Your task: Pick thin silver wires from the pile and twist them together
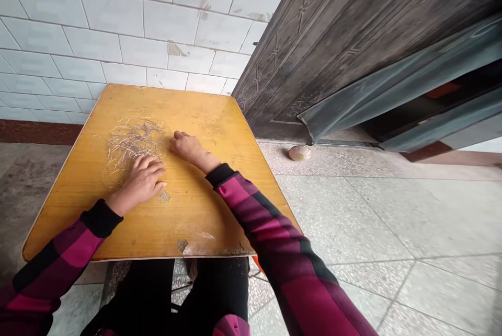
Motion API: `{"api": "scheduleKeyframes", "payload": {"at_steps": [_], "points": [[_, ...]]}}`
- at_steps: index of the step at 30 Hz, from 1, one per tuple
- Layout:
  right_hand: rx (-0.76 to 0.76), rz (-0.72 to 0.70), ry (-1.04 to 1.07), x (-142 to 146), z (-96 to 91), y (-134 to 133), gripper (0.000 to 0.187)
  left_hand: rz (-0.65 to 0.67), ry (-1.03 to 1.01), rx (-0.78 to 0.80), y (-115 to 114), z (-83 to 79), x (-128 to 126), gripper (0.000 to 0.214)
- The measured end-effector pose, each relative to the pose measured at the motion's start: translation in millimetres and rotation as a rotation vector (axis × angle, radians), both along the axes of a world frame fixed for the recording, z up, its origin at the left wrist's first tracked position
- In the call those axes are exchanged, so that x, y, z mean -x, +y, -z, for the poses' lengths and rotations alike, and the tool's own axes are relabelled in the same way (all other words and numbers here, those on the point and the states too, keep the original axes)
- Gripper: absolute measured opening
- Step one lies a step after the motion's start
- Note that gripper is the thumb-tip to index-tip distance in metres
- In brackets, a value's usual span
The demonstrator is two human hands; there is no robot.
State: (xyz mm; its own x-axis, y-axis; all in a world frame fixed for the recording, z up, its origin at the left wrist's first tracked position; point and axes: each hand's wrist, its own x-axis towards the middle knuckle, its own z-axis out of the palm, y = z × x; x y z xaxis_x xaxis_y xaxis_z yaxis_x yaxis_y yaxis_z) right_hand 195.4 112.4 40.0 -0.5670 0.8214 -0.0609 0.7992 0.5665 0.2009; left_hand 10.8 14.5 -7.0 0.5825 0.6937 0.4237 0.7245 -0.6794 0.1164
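Note:
A tangled pile of thin, shiny strands that look like pieces of wire (135, 137) lies on the yellow wooden table (204, 195). At the pile's near edge, my left hand (143, 182) rests palm down with its fingers spread, the fingertips touching the strands. My right hand (187, 147) is just right of the pile, low over the tabletop, its fingers curled in and pressed together. Whatever those fingers may hold is hidden. One curved loose strand (212, 141) lies to the right of my right hand.
A white tiled wall (129, 17) stands behind the table. To the right are a dark carved door (290, 64) and a hanging grey-green curtain (353, 106). A pale roundish object (299, 153) sits on the speckled tile floor (353, 216). My legs (212, 289) are under the table's front edge.

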Motion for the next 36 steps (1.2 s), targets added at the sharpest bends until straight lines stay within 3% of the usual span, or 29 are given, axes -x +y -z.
{"api": "scheduleKeyframes", "payload": {"at_steps": [7, 16, 21, 25, 29, 33, 36], "points": [[0.071, -0.076, -0.085, 22.4, -9.2, 16.1, 0.037, -0.186, 0.037, 0.011, 5.1, 0.3, 11.7, 0.017], [0.024, -0.132, -0.063, -8.1, -3.8, 5.5, 0.034, -0.312, 0.069, -0.012, 3.1, -4.9, 17.3, 0.022], [-0.026, -0.073, 0.136, -16.6, -1.9, 4.4, 0.029, -0.332, 0.103, -0.015, 2.2, -6.1, 18.2, 0.02], [-0.039, -0.019, 0.148, -14.4, -1.3, 3.6, 0.027, -0.342, 0.131, -0.025, 0.7, -8.8, 18.6, 0.023], [-0.175, -0.044, 0.135, -16.9, -18.1, 0.3, 0.03, -0.359, 0.144, -0.009, -1.0, -11.5, 18.7, 0.026], [-0.341, -0.11, 0.214, -22.9, -46.9, -2.7, 0.029, -0.381, 0.149, 0.015, -1.8, -12.0, 18.2, 0.025], [-0.374, -0.1, 0.281, -26.5, -67.7, -2.4, 0.028, -0.396, 0.173, 0.0, -1.8, -10.8, 18.1, 0.023]]}}
